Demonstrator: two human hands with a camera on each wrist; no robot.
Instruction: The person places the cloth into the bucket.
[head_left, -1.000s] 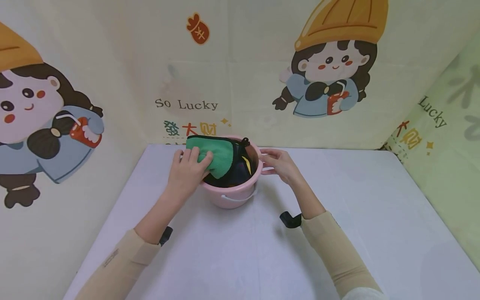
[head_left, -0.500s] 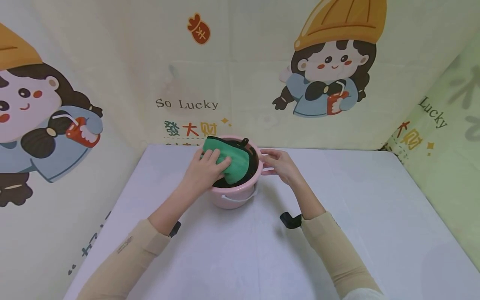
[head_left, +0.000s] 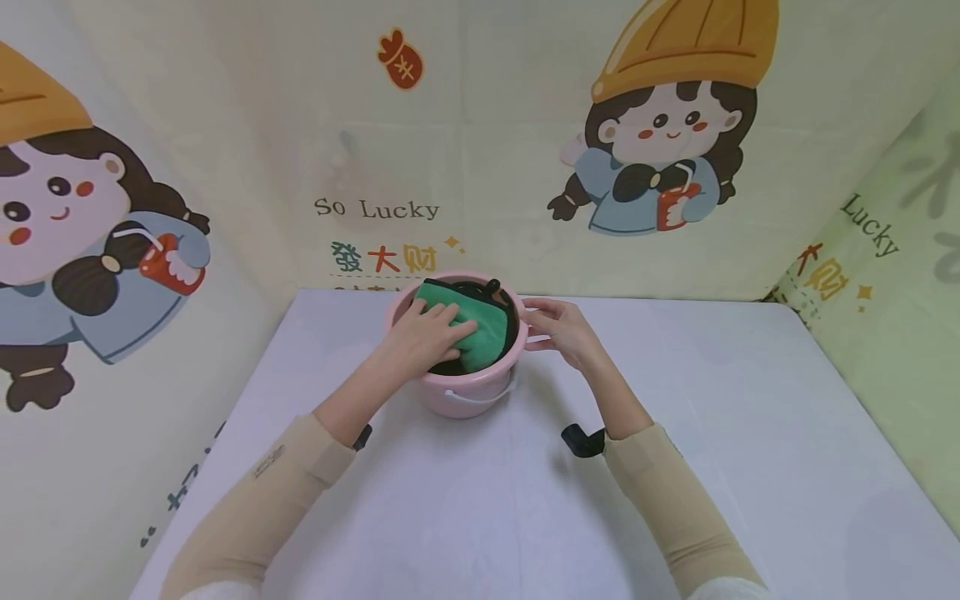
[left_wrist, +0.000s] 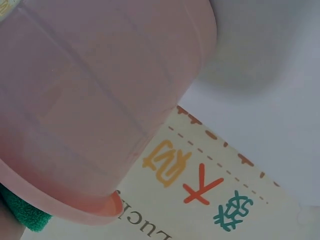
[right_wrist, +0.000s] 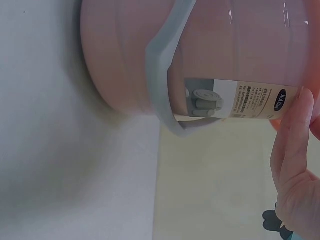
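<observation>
A pink bucket (head_left: 459,400) stands upright near the back of the white table. In its mouth lies a green cloth (head_left: 487,335) with black edging and a towel-like texture. My left hand (head_left: 420,340) reaches over the bucket's left rim and grips the cloth, its fingertips partly hidden in the folds. In the left wrist view, a bit of green cloth (left_wrist: 26,212) shows past the rim. My right hand (head_left: 564,333) touches the bucket's right side, just under the rim. Its straight fingers (right_wrist: 297,145) rest against the wall by a printed label (right_wrist: 240,99).
A pale handle (right_wrist: 159,85) hangs down the bucket's side. Dark material and a black loop (head_left: 492,287) show inside the mouth beside the cloth. The white table (head_left: 675,467) meets a printed backdrop (head_left: 495,192) close behind the bucket.
My left hand has moved right and slightly down with the green cloth, from the bucket's left edge into its mouth. The cloth now covers the yellow mark seen earlier. My right hand stays put.
</observation>
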